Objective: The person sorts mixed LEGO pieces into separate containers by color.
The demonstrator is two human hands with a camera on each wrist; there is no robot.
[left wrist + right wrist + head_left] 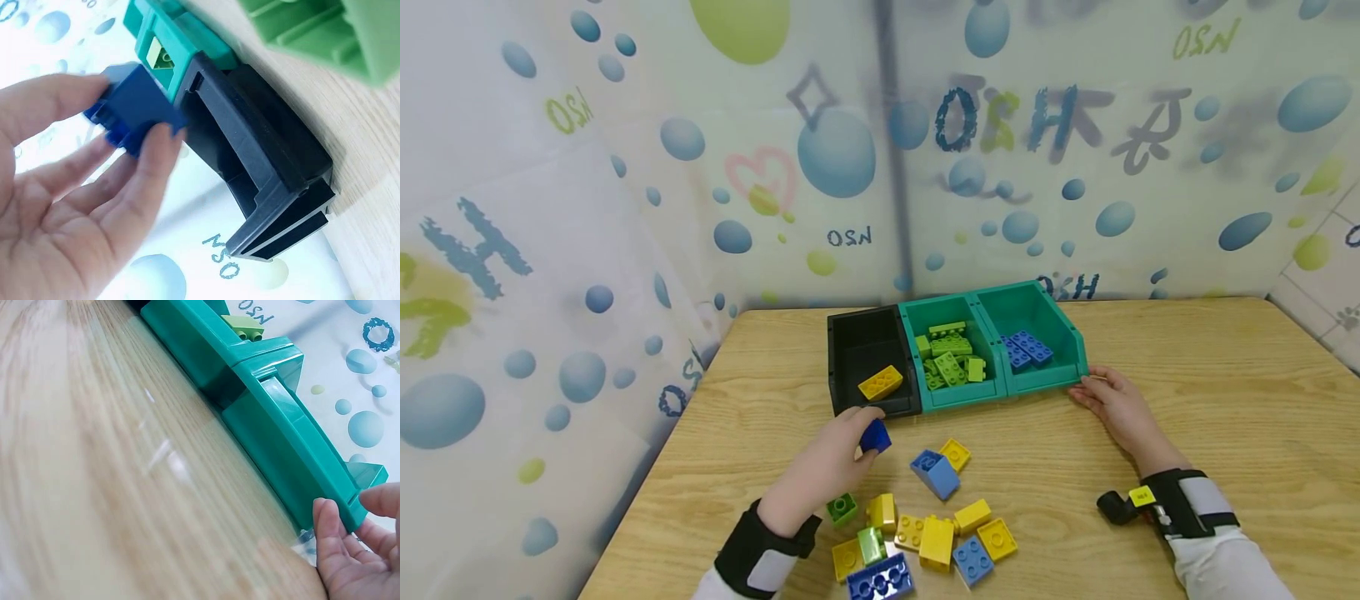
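My left hand (831, 458) pinches a dark blue building brick (876, 437) between thumb and fingers, just in front of the black bin (865, 342). In the left wrist view that brick (140, 106) is tilted, its studs facing the palm. One yellow brick (881, 382) lies in the black bin. My right hand (1120, 408) holds the front right corner of the teal bin (1067, 379) at the row's right end, fingers on both sides of the corner in the right wrist view. Two blue bricks (1026, 349) lie inside this bin.
A middle teal bin (958, 400) holds several light green bricks (950, 358). Loose bricks lie in front of the bins, among them a blue sloped brick (936, 475), a yellow brick (937, 542), a green brick (842, 509) and a dark blue brick (880, 579). A patterned curtain (820, 250) hangs behind the table.
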